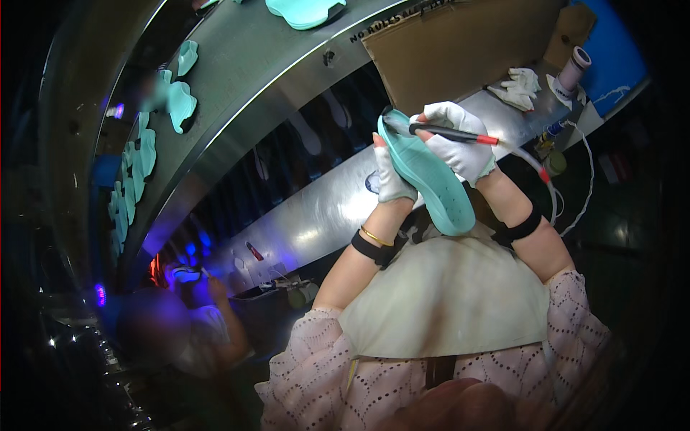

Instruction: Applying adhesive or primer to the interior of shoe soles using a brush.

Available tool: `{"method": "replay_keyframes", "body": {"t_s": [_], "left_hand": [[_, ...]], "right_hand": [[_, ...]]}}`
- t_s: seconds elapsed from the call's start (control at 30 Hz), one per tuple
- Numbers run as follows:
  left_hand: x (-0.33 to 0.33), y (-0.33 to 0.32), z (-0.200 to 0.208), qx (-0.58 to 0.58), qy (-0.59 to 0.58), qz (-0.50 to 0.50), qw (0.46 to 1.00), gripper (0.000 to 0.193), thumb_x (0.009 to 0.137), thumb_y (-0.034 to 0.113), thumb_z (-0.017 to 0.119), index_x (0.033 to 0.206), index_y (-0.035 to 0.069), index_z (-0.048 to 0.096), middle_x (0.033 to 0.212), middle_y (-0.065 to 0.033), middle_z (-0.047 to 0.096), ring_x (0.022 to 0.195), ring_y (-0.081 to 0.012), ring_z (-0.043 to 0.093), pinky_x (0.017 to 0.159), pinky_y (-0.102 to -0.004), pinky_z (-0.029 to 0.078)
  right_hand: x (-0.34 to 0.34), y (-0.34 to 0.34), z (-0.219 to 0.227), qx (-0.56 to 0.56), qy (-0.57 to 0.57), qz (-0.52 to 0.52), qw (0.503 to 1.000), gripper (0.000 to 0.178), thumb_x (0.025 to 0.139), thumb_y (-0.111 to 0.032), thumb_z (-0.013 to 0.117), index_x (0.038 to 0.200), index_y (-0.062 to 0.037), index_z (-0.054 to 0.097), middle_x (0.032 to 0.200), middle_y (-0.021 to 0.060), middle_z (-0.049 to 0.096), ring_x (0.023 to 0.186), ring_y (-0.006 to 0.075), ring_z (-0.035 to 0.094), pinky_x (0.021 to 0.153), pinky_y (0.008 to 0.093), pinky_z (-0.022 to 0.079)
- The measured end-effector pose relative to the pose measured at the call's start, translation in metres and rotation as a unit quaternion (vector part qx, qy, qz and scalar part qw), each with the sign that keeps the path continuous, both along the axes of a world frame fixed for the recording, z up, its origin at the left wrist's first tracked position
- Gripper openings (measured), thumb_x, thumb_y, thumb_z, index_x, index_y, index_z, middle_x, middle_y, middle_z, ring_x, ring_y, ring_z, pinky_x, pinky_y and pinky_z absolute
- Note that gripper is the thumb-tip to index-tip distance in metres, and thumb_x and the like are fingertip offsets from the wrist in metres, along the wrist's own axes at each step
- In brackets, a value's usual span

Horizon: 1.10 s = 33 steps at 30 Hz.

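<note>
Teal sole [429,172] held up btwn the person's hands, toe end tilted up-L, nr the metal bench [338,194]. L hand [393,178] grips its left edge, fingertips pressed to the side. R hand [467,156], gloved w/ bare fingertips, pinches a blk hose-fed brush [449,133], tip at sole's upper end. Other teal pcs [182,106] lie on the grey conveyor [237,65], upper L; loose white gloves [521,87] on bench, upper R, nr cardboard [453,54].
</note>
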<state>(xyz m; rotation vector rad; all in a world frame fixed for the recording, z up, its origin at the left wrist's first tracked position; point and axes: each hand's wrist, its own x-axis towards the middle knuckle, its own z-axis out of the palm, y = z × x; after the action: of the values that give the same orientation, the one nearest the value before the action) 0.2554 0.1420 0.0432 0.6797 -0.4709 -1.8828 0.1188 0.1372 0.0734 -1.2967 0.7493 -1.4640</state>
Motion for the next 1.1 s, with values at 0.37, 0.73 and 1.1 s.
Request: {"method": "replay_keyframes", "body": {"t_s": [0.37, 0.73, 1.1], "left_hand": [[0.021, -0.012, 0.01, 0.037, 0.116, -0.044, 0.992, 0.073, 0.082, 0.065, 0.037, 0.122, 0.004, 0.046, 0.124, -0.0223, 0.048, 0.11, -0.0353, 0.049, 0.094, -0.0468, 0.04], [0.031, 0.023, -0.005, 0.047, 0.15, -0.153, 0.976, 0.091, 0.073, 0.078, 0.03, 0.13, 0.008, 0.038, 0.126, -0.0151, 0.046, 0.114, -0.0349, 0.046, 0.095, -0.0482, 0.04], [0.008, 0.02, -0.012, -0.013, 0.092, -0.049, 0.995, 0.095, 0.065, 0.082, 0.038, 0.123, 0.007, 0.044, 0.111, -0.0171, 0.056, 0.097, -0.0308, 0.056, 0.086, -0.0441, 0.046]], "right_hand": [[-0.003, 0.029, 0.014, -0.062, 0.198, 0.022, 0.978, 0.018, 0.076, 0.002, 0.064, 0.093, -0.0011, 0.06, 0.091, 0.0055, 0.061, 0.081, 0.0096, 0.059, 0.075, 0.0237, 0.047], [-0.02, 0.057, -0.013, 0.206, 0.063, 0.052, 0.975, 0.012, 0.077, -0.001, 0.064, 0.089, -0.0027, 0.061, 0.09, 0.0044, 0.063, 0.081, 0.0121, 0.06, 0.073, 0.0267, 0.049], [-0.017, 0.063, -0.014, 0.124, 0.078, 0.01, 0.989, 0.008, 0.078, -0.003, 0.065, 0.085, -0.0012, 0.063, 0.086, 0.0043, 0.063, 0.079, 0.0108, 0.058, 0.074, 0.0239, 0.046]]}}
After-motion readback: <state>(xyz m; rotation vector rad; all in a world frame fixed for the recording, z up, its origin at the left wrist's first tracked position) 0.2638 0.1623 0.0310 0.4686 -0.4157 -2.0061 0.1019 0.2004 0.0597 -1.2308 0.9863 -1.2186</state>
